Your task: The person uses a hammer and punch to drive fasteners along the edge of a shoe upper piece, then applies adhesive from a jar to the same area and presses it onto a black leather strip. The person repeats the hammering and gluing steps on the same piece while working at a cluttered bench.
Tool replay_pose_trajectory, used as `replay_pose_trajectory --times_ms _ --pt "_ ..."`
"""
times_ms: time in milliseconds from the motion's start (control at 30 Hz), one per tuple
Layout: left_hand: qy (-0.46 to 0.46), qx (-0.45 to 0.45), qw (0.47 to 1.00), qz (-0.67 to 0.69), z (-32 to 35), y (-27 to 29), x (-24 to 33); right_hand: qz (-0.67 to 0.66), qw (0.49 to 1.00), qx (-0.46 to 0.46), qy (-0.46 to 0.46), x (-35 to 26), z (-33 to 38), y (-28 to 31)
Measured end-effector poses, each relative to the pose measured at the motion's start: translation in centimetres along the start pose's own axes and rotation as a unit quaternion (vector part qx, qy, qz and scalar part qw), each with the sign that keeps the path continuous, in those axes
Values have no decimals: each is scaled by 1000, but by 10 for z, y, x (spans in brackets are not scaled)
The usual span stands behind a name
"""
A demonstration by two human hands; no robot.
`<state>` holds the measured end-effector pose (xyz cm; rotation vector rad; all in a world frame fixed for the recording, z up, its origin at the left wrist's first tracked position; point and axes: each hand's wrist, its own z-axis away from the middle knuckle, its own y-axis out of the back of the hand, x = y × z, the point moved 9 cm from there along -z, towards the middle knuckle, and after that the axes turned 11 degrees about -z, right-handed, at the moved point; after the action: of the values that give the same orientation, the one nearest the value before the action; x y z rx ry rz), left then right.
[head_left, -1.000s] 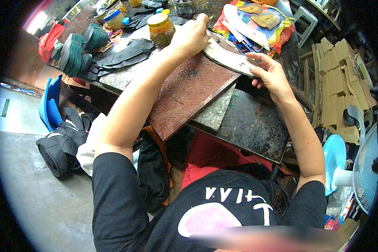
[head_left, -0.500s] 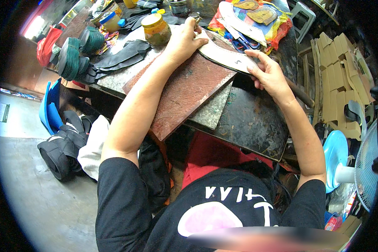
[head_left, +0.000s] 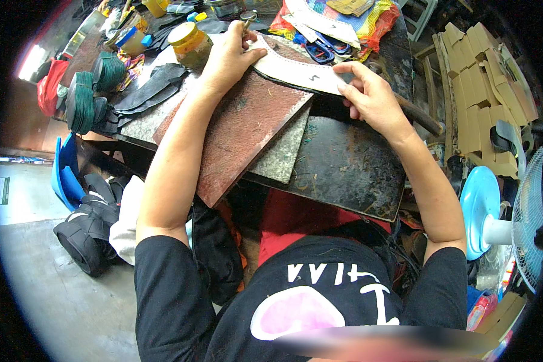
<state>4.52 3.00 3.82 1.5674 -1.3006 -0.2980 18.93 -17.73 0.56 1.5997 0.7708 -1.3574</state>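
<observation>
Okay, so picture a clock over our whole view. We've got a white curved strip (head_left: 298, 68) up just past 12 o'clock, with a dark mark near its lower end and a black layer (head_left: 288, 84) showing along its near edge. Our right hand (head_left: 368, 96), between 1 and 2, pinches that lower end, thumb against index, the other fingers loosely bent.

Our left hand (head_left: 226, 59) is between 11 and 12, with the thumb out over the strip's upper end and the fingers curled in; we honestly can't tell what they close on.

Between us and the strip, toward 11, is a reddish-brown board (head_left: 241, 130) lying angled on a speckled grey slab (head_left: 283, 154), all on a dark table (head_left: 356, 163). At 11 we've got a yellow-lidded jar (head_left: 190, 47), near our left hand. Black strips (head_left: 154, 90) lie at the jar's 7 o'clock, with green cord spools (head_left: 80, 104) around 10. Blue-handled scissors (head_left: 320, 52) sit near 1, just beside a colourful mesh bag (head_left: 377, 27). Folded cardboard (head_left: 479, 90) is stacked at 2.
</observation>
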Motion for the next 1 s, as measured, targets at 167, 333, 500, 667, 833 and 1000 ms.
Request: replay_pose_trajectory --times_ms 167,333,500,667,833,1000 --pt "14 -8 1000 4 1 1 1 194 966 45 162 -40 18 12" --pt "7 -8 1000 -7 0 1 1 219 954 43 198 -47 25 35" --pt "-11 18 1000 -12 1 4 4 475 865 48 152 -36 34 62" --pt "-30 13 999 -38 1 3 6 414 908 14 64 -3 38 102" --pt "-13 -10 1000 2 -2 2 0 293 949 106 54 -5 37 112" --pt "-43 -4 999 -30 -2 -1 5 207 961 61 173 -66 20 52"
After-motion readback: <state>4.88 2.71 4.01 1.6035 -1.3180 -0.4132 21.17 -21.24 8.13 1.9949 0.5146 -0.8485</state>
